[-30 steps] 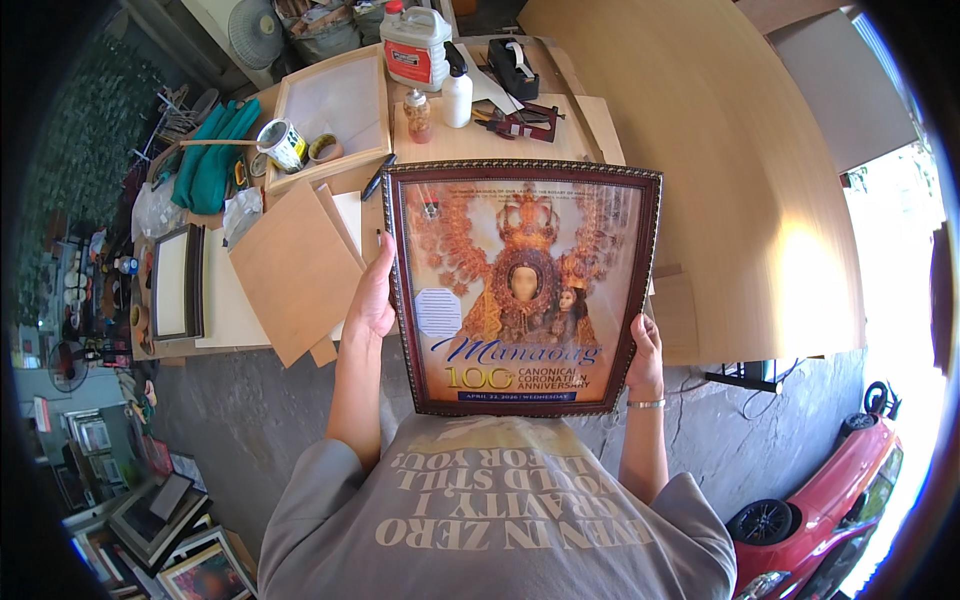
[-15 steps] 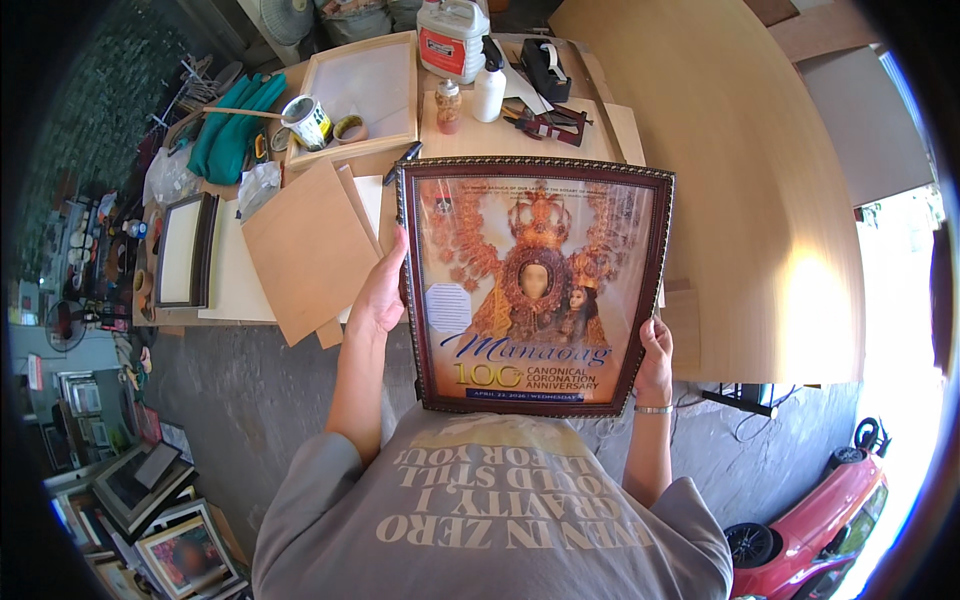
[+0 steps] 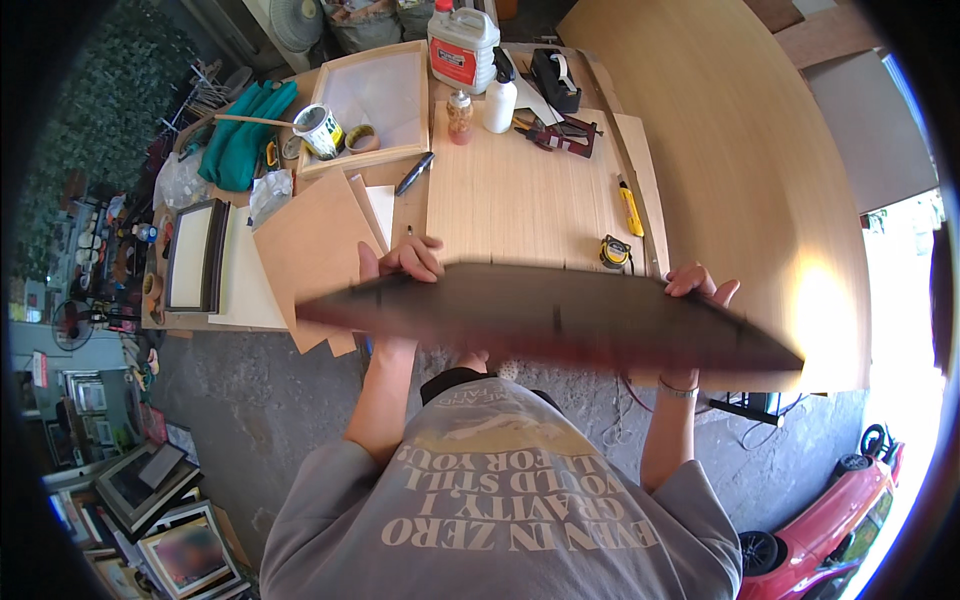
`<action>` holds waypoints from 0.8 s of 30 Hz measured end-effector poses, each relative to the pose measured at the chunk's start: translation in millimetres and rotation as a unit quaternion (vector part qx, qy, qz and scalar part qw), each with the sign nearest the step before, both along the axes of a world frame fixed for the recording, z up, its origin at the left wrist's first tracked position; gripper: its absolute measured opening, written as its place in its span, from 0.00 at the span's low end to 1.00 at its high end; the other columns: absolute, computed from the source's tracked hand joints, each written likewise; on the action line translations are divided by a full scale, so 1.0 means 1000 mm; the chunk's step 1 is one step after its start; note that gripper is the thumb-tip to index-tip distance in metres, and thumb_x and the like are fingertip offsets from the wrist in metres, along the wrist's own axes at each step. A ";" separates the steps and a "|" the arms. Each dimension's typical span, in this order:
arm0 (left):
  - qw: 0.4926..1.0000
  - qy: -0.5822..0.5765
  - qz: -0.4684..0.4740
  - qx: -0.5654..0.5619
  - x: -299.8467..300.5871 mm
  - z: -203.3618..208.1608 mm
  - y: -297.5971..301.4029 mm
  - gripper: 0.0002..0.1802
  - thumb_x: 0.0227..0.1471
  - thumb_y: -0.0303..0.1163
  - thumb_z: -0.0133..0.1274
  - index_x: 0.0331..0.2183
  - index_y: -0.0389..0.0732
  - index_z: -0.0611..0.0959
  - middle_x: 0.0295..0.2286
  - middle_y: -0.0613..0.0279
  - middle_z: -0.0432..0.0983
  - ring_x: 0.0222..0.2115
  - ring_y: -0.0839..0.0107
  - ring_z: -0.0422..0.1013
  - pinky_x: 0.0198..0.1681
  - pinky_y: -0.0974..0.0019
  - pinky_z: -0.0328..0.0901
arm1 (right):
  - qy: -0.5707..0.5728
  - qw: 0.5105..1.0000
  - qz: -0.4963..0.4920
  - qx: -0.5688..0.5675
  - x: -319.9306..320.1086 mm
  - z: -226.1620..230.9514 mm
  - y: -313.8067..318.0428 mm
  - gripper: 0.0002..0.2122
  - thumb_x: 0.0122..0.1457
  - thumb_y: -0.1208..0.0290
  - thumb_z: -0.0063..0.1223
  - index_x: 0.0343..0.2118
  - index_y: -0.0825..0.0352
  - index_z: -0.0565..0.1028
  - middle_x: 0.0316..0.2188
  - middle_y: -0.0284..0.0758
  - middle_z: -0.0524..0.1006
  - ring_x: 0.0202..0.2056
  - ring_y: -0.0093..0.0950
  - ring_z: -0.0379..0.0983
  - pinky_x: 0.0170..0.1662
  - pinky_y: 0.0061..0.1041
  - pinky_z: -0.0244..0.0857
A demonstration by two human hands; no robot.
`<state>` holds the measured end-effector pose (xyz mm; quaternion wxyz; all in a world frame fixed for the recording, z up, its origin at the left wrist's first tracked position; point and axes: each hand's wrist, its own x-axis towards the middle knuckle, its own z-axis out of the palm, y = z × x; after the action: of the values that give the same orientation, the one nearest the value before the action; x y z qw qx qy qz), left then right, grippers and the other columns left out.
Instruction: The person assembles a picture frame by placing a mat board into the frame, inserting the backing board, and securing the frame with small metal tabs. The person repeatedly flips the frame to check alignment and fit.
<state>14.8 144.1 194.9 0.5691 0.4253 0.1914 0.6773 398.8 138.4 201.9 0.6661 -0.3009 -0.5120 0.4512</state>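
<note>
I hold a picture frame [image 3: 560, 312] up in front of my chest, its dark back and reddish-brown edge toward me; motion blurs it, and the picture itself is hidden. My left hand [image 3: 408, 260] grips its upper edge on the left, fingers curled over the top. On the right, my right hand [image 3: 703, 282] grips the same edge, a bracelet on the wrist. Just beyond the frame, a tape measure [image 3: 614, 252] and a yellow cutter knife [image 3: 630, 207] lie on a light wooden board [image 3: 520, 190] on the worktable.
Across the table are a white jug [image 3: 463, 50], a spray bottle [image 3: 500, 98], a tape dispenser [image 3: 556, 80] and a paint can [image 3: 318, 130]. Brown boards [image 3: 315, 240] and an empty dark frame [image 3: 197, 256] lie left. A large plywood sheet [image 3: 740, 180] stands right. Framed pictures [image 3: 185, 550] lean lower left.
The frame has tipped from showing its picture to showing its back, spreading wide across my view. My hands have shifted from its sides to its upper edge. The tape measure and knife now show.
</note>
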 end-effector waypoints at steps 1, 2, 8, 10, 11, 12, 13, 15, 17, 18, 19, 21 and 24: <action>0.995 -0.068 -0.008 -0.074 0.001 0.008 -0.005 0.30 0.68 0.55 0.42 0.50 0.35 0.74 0.44 0.56 0.75 0.51 0.65 0.70 0.62 0.59 0.61 | -0.038 0.999 -0.008 0.024 0.005 0.000 0.010 0.35 0.76 0.48 0.15 0.24 0.67 0.73 0.29 0.37 0.72 0.40 0.32 0.65 0.58 0.36 0.55; 0.986 -0.116 -0.035 -0.113 0.005 0.016 -0.011 0.32 0.67 0.53 0.44 0.55 0.32 0.70 0.48 0.54 0.74 0.53 0.64 0.69 0.64 0.59 0.59 | -0.051 0.995 -0.029 0.080 0.008 -0.002 0.018 0.34 0.76 0.50 0.16 0.19 0.65 0.70 0.27 0.38 0.71 0.41 0.32 0.64 0.59 0.36 0.53; 0.950 -0.029 0.019 -0.312 0.006 0.022 -0.021 0.40 0.59 0.37 0.57 0.65 0.29 0.62 0.57 0.50 0.69 0.56 0.64 0.70 0.60 0.64 0.65 | 0.073 0.992 -0.037 0.095 0.015 -0.013 0.036 0.31 0.75 0.54 0.22 0.19 0.65 0.72 0.29 0.40 0.71 0.53 0.34 0.61 0.66 0.42 0.46; 0.924 0.013 -0.114 -0.364 -0.002 0.008 -0.019 0.43 0.56 0.30 0.60 0.66 0.30 0.60 0.58 0.48 0.68 0.56 0.64 0.70 0.58 0.66 0.67 | 0.076 0.986 -0.023 0.145 -0.003 -0.011 0.045 0.27 0.74 0.58 0.26 0.24 0.67 0.74 0.36 0.44 0.74 0.55 0.38 0.64 0.67 0.45 0.48; 0.918 0.036 -0.132 -0.372 -0.006 -0.001 -0.018 0.45 0.53 0.25 0.61 0.67 0.32 0.59 0.60 0.48 0.65 0.57 0.63 0.69 0.60 0.65 0.65 | 0.034 0.983 -0.031 0.176 -0.012 -0.007 0.052 0.25 0.74 0.59 0.28 0.27 0.68 0.75 0.38 0.45 0.74 0.55 0.39 0.65 0.66 0.46 0.50; 0.918 0.063 -0.121 -0.373 -0.008 -0.011 -0.021 0.45 0.53 0.25 0.61 0.67 0.32 0.58 0.60 0.48 0.65 0.57 0.63 0.69 0.60 0.65 0.65 | 0.049 0.969 -0.056 0.236 -0.026 -0.007 0.055 0.22 0.73 0.61 0.31 0.31 0.69 0.76 0.41 0.46 0.75 0.55 0.39 0.66 0.65 0.45 0.52; 0.919 0.083 -0.116 -0.368 -0.010 -0.022 -0.023 0.46 0.52 0.25 0.61 0.67 0.32 0.58 0.60 0.48 0.65 0.58 0.63 0.68 0.60 0.65 0.65 | 0.005 0.964 -0.099 0.248 -0.037 -0.004 0.056 0.19 0.73 0.63 0.33 0.35 0.70 0.76 0.43 0.47 0.75 0.55 0.39 0.67 0.65 0.44 0.54; 0.923 0.117 -0.107 -0.349 -0.013 -0.041 -0.027 0.48 0.51 0.24 0.62 0.68 0.33 0.57 0.60 0.49 0.63 0.60 0.62 0.65 0.61 0.65 0.64 | 0.011 0.957 -0.157 0.244 -0.050 -0.001 0.051 0.15 0.72 0.66 0.39 0.47 0.72 0.75 0.48 0.47 0.75 0.55 0.36 0.69 0.63 0.38 0.58; 0.922 0.157 -0.079 -0.344 -0.019 -0.057 -0.026 0.49 0.51 0.25 0.62 0.68 0.34 0.55 0.61 0.49 0.62 0.61 0.62 0.63 0.62 0.65 0.62 | 0.077 0.986 -0.122 -0.081 -0.043 0.001 0.039 0.18 0.71 0.67 0.44 0.58 0.73 0.70 0.52 0.47 0.75 0.57 0.32 0.69 0.62 0.32 0.61; 0.922 0.176 -0.065 -0.339 -0.022 -0.063 -0.024 0.49 0.50 0.25 0.62 0.68 0.34 0.55 0.61 0.49 0.61 0.62 0.62 0.61 0.63 0.65 0.61 | 0.115 0.943 -0.095 -0.298 -0.031 0.003 0.028 0.22 0.70 0.67 0.46 0.63 0.74 0.67 0.54 0.46 0.75 0.57 0.30 0.69 0.61 0.28 0.62; 0.923 0.202 -0.039 -0.326 -0.022 -0.069 -0.022 0.50 0.50 0.25 0.62 0.68 0.35 0.53 0.61 0.50 0.59 0.62 0.61 0.60 0.64 0.63 0.59 | -0.066 0.934 -0.099 -0.337 -0.021 0.000 0.032 0.30 0.70 0.63 0.50 0.68 0.76 0.58 0.58 0.43 0.72 0.57 0.25 0.68 0.60 0.22 0.62; 0.933 0.216 -0.030 -0.287 -0.023 -0.078 -0.018 0.50 0.51 0.26 0.62 0.68 0.36 0.52 0.62 0.50 0.59 0.62 0.61 0.60 0.64 0.62 0.59 | -0.124 0.913 -0.034 -0.387 -0.007 -0.015 0.024 0.31 0.69 0.61 0.53 0.68 0.76 0.58 0.58 0.42 0.73 0.58 0.26 0.68 0.61 0.23 0.61; 0.938 0.226 -0.011 -0.263 -0.019 -0.086 -0.013 0.48 0.55 0.25 0.60 0.68 0.37 0.52 0.62 0.51 0.59 0.62 0.62 0.61 0.63 0.62 0.60 | -0.130 0.910 0.052 -0.390 0.001 -0.040 0.026 0.32 0.69 0.61 0.55 0.68 0.77 0.58 0.56 0.41 0.75 0.54 0.24 0.72 0.56 0.23 0.67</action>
<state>-4.4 131.4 109.0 0.6095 0.4046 0.4815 0.4826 399.6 164.1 161.6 0.3990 -0.5655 -0.3919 0.6062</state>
